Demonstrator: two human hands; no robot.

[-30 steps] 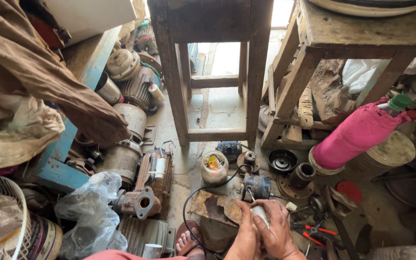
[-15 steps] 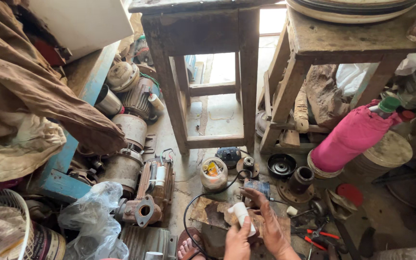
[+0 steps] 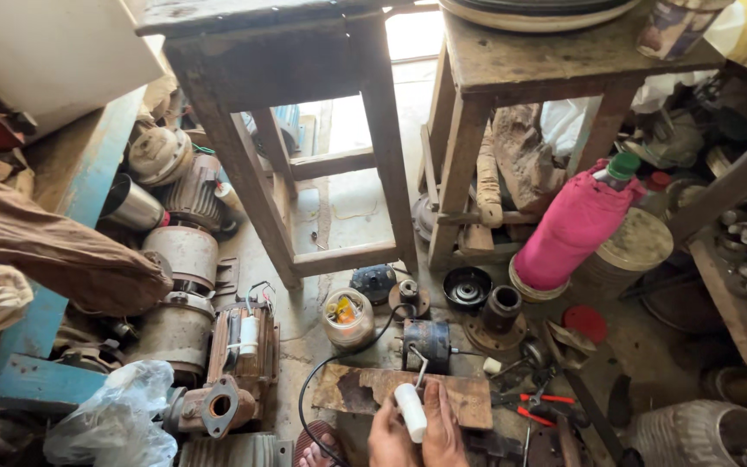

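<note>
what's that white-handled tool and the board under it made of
Tool handle: smooth white, probably plastic, with a thin grey metal shank. Board: worn brown wood, with grain and dark stains. Both hands, left hand and right hand, grip the handle.

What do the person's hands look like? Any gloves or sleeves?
Both hands are bare: no gloves, rings or watch show. The left hand and right hand enter from the bottom edge, fingers close together. Only hands and wrists are in view, and no sleeve reaches them.

Board (image 3: 365,389) near centre; small motor (image 3: 426,343) just beyond it; jar (image 3: 347,317) left of motor; stool (image 3: 304,138) far; pliers (image 3: 533,405) right.
</note>
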